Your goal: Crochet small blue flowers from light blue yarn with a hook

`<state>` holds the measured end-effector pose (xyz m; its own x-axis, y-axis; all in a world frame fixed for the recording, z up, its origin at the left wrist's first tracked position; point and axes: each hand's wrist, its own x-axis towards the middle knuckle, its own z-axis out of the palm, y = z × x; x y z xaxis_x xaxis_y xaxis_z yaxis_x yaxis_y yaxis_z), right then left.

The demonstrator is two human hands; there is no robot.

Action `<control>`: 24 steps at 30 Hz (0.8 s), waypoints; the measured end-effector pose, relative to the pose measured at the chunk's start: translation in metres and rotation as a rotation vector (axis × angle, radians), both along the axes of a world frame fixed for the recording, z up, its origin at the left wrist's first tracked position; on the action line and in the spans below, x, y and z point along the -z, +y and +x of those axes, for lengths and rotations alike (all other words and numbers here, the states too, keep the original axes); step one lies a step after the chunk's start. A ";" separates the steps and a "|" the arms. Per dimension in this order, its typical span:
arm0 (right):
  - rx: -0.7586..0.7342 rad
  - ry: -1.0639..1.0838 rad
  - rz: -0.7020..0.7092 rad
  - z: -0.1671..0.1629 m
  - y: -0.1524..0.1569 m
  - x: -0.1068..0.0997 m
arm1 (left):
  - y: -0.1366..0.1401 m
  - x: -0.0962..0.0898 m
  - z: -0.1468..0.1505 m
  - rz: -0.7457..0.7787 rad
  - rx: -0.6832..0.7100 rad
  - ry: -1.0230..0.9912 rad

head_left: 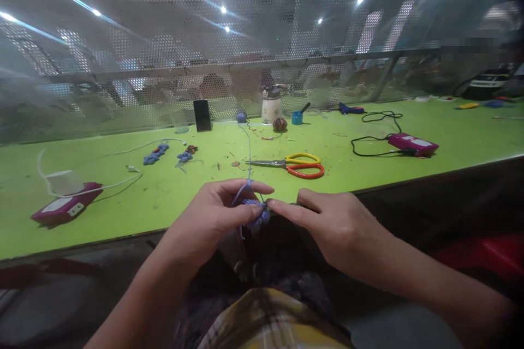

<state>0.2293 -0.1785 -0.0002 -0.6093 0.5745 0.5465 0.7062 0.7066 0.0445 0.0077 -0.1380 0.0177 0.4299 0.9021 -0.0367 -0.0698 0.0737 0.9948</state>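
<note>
My left hand (221,207) pinches a small blue-purple crochet piece (257,217) between thumb and fingers, just off the table's front edge. Blue yarn (249,147) loops over the left index finger and runs back to a small blue yarn ball (241,118). My right hand (327,218) is closed on a thin crochet hook, mostly hidden by the fingers; its tip end meets the crochet piece. The right index fingertip points at the stitches. Scissors (286,163) with one yellow and one red handle lie just beyond both hands.
On the green table (164,196) lie finished-looking blue crochet pieces (156,154), a phone (202,115), a multicoloured yarn ball (280,124), a pale bottle (271,106) and a blue pot (297,117). Purple power strips (67,204) with cables sit left and right. Perforated metal panel (184,54) stands behind.
</note>
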 end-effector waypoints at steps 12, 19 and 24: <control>-0.357 0.530 -0.709 0.005 0.010 -0.001 | 0.001 0.007 0.000 -0.085 0.119 -0.111; -0.264 1.051 -1.072 -0.007 0.008 0.025 | -0.003 0.019 -0.001 -0.019 0.085 -0.093; -0.163 1.172 -1.114 -0.014 0.005 0.026 | -0.007 0.028 0.002 -0.051 0.032 -0.121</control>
<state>0.2158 -0.1731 -0.0259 -0.2715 0.9562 0.1090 -0.0990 0.0849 -0.9915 0.0098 -0.1454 -0.0104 0.4628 0.8860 -0.0278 -0.1861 0.1277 0.9742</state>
